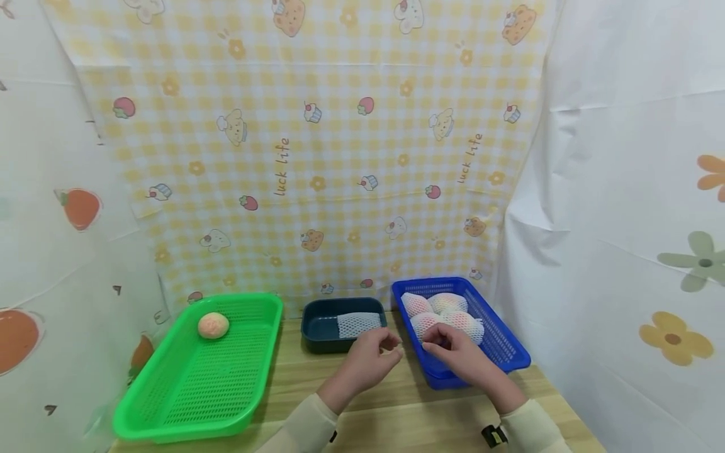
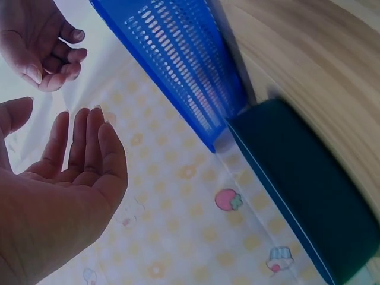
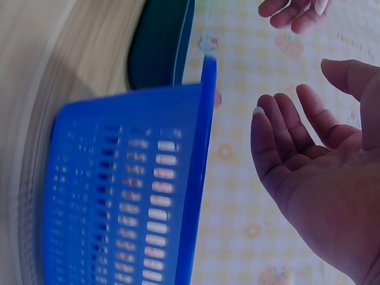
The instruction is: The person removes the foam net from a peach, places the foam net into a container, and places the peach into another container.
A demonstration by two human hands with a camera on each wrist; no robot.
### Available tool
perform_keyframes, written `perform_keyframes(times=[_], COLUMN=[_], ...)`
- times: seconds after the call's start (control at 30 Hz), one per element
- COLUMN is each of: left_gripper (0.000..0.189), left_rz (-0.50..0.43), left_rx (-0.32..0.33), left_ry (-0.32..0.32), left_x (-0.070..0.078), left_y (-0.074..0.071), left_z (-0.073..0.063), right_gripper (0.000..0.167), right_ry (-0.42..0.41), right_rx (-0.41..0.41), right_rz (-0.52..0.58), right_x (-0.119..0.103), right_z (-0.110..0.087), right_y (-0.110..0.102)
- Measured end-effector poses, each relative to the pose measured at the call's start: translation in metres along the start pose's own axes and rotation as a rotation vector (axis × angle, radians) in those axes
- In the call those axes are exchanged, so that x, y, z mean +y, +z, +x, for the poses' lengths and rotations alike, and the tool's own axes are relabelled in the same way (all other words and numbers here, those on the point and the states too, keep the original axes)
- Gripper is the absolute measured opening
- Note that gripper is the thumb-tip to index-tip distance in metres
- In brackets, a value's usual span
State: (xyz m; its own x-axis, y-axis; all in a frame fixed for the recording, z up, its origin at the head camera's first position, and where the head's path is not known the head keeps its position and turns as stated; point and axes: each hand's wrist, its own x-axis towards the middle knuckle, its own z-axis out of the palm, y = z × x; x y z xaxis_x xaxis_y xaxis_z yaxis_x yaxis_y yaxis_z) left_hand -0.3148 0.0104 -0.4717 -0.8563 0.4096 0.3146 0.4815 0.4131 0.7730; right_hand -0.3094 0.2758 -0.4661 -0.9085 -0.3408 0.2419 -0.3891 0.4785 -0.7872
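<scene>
Both hands hover in front of the containers with nothing in them. In the head view my left hand (image 1: 370,362) is near the front right corner of a dark teal box (image 1: 325,346); a white foam net sleeve (image 1: 359,324) lies inside that box. My right hand (image 1: 455,353) overlaps the front left of a blue basket (image 1: 504,336). Several round fruits in foam nets (image 1: 450,304) sit in it. Fingers are loosely bent on the left hand (image 2: 71,184) in its wrist view, and likewise on the right hand (image 3: 320,166) in its own.
At the left stands a large green basket (image 1: 262,352) holding one bare peach-coloured round fruit (image 1: 213,325) near its back. The containers rest on a wooden table (image 1: 391,418). A yellow checked cloth (image 1: 340,138) hangs behind, with white printed sheets at both sides.
</scene>
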Motion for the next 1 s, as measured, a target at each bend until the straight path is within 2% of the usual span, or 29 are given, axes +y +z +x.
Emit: perform_keyframes(times=[0.33,0.57,0.77,0.87,1.0], left_gripper=[0.015,0.016,0.018,0.022,0.028], left_rz=[0.091,0.105,0.116,0.169,0.309], left_rx=[-0.033,-0.038,-0.043,-0.073,-0.133], left_ry=[0.077,0.110,0.109,0.130,0.160], left_x=[0.010,0.011,0.009,0.006,-0.001], left_y=[0.028,0.038,0.045,0.053,0.067], left_z=[0.021,0.028,0.032,0.037,0.041], right_gripper=[0.011,0.012,0.018,0.017,0.013], right_ry=[0.021,0.027,0.028,0.030,0.034], right_rx=[0.072,0.088,0.095,0.114,0.136], right_rz=[-0.069,-0.081,-0.080,-0.100,-0.152], right_x=[0.009,0.014,0.016,0.017,0.020], right_z=[-0.006,-0.011,-0.013,-0.014,-0.014], right_y=[-0.017,-0.023,-0.026,-0.030,-0.034])
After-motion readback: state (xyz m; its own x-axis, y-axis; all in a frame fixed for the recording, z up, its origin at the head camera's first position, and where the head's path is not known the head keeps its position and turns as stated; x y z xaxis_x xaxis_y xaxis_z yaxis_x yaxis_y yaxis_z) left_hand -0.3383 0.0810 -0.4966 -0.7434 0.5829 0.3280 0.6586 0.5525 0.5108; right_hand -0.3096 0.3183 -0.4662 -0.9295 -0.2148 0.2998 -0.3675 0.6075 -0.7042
